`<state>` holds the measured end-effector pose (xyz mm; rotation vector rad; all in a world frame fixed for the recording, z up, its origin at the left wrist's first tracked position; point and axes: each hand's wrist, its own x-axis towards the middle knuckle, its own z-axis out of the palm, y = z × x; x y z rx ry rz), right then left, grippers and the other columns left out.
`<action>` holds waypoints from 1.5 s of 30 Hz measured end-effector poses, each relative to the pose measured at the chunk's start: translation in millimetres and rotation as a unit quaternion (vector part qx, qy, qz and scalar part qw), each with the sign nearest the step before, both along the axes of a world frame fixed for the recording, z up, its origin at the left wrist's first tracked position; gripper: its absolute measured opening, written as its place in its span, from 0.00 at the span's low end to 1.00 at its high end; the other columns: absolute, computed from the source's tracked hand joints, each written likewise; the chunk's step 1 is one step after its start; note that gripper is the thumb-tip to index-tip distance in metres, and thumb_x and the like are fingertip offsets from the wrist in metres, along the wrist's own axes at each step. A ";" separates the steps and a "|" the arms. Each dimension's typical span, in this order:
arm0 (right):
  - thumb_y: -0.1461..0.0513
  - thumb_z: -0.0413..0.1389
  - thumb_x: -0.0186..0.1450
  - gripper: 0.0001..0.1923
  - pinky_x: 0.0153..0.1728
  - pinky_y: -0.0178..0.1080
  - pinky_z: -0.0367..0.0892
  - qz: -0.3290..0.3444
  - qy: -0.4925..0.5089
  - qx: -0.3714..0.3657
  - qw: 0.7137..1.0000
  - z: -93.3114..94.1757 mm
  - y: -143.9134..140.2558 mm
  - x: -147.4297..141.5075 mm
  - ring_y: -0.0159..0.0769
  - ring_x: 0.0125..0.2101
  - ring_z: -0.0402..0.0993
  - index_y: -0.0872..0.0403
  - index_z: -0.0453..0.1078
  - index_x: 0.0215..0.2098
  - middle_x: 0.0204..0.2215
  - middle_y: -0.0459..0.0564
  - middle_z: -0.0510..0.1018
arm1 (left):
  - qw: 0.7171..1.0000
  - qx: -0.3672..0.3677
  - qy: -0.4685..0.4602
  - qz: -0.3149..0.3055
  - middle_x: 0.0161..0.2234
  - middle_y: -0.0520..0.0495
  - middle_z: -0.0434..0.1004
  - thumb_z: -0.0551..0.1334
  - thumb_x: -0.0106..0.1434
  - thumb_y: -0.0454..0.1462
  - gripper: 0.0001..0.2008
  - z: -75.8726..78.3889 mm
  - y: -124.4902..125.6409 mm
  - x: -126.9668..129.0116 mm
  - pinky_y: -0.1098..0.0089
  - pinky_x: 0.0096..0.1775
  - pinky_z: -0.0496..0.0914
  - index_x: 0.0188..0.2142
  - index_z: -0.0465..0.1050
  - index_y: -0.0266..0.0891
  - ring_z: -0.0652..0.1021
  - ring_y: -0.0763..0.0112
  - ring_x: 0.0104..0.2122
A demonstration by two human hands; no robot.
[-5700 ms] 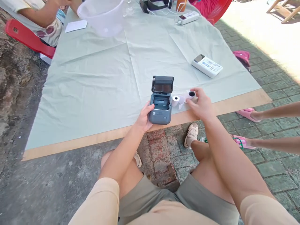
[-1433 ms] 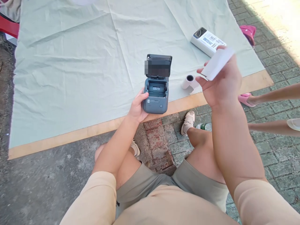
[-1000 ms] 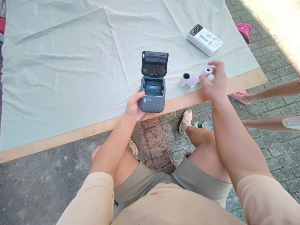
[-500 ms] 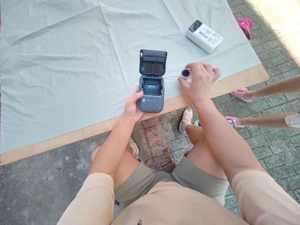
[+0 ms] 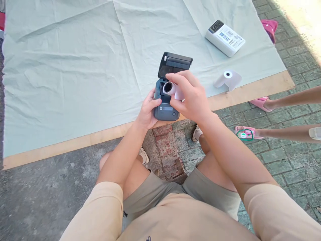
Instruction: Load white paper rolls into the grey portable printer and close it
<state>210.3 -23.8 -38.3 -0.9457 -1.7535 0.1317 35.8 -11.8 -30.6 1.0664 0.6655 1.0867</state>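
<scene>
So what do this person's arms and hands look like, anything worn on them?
Both arms are bare from the upper arm down, with short, loose peach sleeves at the bottom of the picture. The left hand and right hand are bare too: no gloves, and no watch, ring or bracelet that I can see. No markings show on the sleeves.

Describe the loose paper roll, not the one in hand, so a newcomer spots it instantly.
Start at the pale green cloth and follow its near edge rightward past the grey printer. The loose roll lies alone there, tail unfurled, below the white box; the other roll is in the right hand.
</scene>
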 end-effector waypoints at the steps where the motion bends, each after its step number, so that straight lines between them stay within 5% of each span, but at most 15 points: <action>1: 0.67 0.49 0.60 0.32 0.55 0.48 0.69 -0.010 -0.025 -0.006 1.000 -0.2 0.8 -2.6 0.42 0.54 0.73 0.51 0.70 0.63 0.54 0.52 0.75 | 1.000 0.001 0.002 -0.001 0.41 0.51 0.80 0.79 0.50 0.43 0.32 -0.7 -0.2 0.0 0.76 0.35 0.77 0.50 0.68 0.38 0.81 0.74 0.35; 3: 0.69 0.49 0.58 0.34 0.56 0.48 0.64 -0.012 -0.048 -0.035 0.998 -2.6 3.9 -5.0 0.40 0.51 0.74 0.52 0.68 0.62 0.51 0.48 0.77 | 1.000 0.001 0.007 -0.001 0.39 0.51 0.79 0.80 0.50 0.44 0.33 -2.0 -0.2 -0.5 0.76 0.33 0.76 0.50 0.68 0.39 0.80 0.75 0.33; 8: 0.63 0.50 0.70 0.11 0.52 0.44 0.58 -0.012 -0.043 -0.030 0.999 -8.8 8.6 -5.0 0.39 0.49 0.74 0.53 0.75 0.42 0.47 0.47 0.79 | 1.000 0.006 -0.007 0.004 0.37 0.51 0.77 0.78 0.53 0.44 0.29 -2.3 -0.1 -2.4 0.76 0.35 0.77 0.48 0.69 0.38 0.79 0.76 0.33; 16: 0.51 0.49 0.80 0.20 0.46 0.41 0.55 -0.006 -0.040 0.124 0.991 -14.6 1.5 -22.5 0.30 0.38 0.76 0.47 0.81 0.39 0.34 0.40 0.81 | 0.999 -0.020 -0.040 -0.007 0.39 0.47 0.77 0.74 0.56 0.48 0.24 -1.7 4.5 -5.5 0.75 0.42 0.77 0.44 0.72 0.36 0.79 0.74 0.38; 22: 0.53 0.48 0.80 0.22 0.48 0.39 0.63 -0.004 0.043 0.146 0.988 -10.8 -3.9 -16.5 0.29 0.39 0.76 0.54 0.76 0.35 0.32 0.44 0.79 | 1.000 -0.019 0.005 -0.003 0.41 0.46 0.78 0.81 0.43 0.42 0.37 -3.7 6.8 -8.4 0.70 0.40 0.80 0.49 0.68 0.36 0.81 0.68 0.39; 26: 0.46 0.48 0.77 0.22 0.50 0.41 0.71 -0.085 0.141 0.070 0.984 -4.3 1.4 -1.7 0.37 0.54 0.73 0.53 0.69 0.52 0.55 0.55 0.74 | 1.000 0.001 0.020 -0.007 0.47 0.42 0.80 0.83 0.40 0.42 0.45 -8.1 9.0 -10.0 0.67 0.41 0.83 0.55 0.67 0.36 0.82 0.64 0.41; 28: 0.40 0.49 0.72 0.31 0.57 0.45 0.72 -0.056 0.222 -0.008 0.973 -3.5 9.4 2.8 0.41 0.63 0.68 0.50 0.59 0.62 0.63 0.56 0.67 | 1.000 0.008 0.025 -0.014 0.48 0.43 0.80 0.83 0.39 0.42 0.46 -10.8 10.4 -10.8 0.67 0.41 0.84 0.55 0.66 0.37 0.83 0.64 0.43; 32: 0.38 0.51 0.64 0.36 0.59 0.47 0.74 0.038 0.354 -0.093 0.930 -6.5 26.6 7.9 0.38 0.51 0.75 0.52 0.56 0.59 0.45 0.55 0.74 | 0.999 0.015 0.024 -0.031 0.42 0.48 0.80 0.83 0.38 0.40 0.46 -14.6 12.5 -11.4 0.72 0.36 0.82 0.55 0.66 0.39 0.82 0.70 0.37; 35: 0.38 0.53 0.64 0.34 0.55 0.44 0.75 0.046 0.318 -0.127 0.939 -11.2 30.8 11.0 0.38 0.53 0.74 0.52 0.59 0.57 0.47 0.55 0.73 | 0.999 0.016 0.021 -0.021 0.41 0.48 0.80 0.83 0.38 0.40 0.45 -14.3 11.3 -10.8 0.74 0.36 0.81 0.54 0.67 0.37 0.82 0.73 0.35; 40: 0.44 0.61 0.63 0.40 0.55 0.40 0.77 0.153 0.173 -0.234 0.944 -19.4 25.1 9.6 0.37 0.56 0.73 0.51 0.56 0.66 0.63 0.55 0.67 | 0.999 0.015 0.029 -0.024 0.42 0.46 0.81 0.82 0.42 0.45 0.42 -8.8 6.4 -9.8 0.71 0.36 0.82 0.54 0.69 0.37 0.82 0.69 0.36; 45: 0.49 0.65 0.62 0.43 0.52 0.41 0.78 0.160 0.157 -0.270 0.936 -19.4 21.7 1.7 0.34 0.46 0.75 0.52 0.52 0.68 0.55 0.53 0.72 | 0.999 -0.007 0.013 -0.033 0.45 0.38 0.82 0.72 0.52 0.57 0.34 -1.0 6.0 -8.1 0.57 0.47 0.82 0.49 0.73 0.35 0.83 0.48 0.50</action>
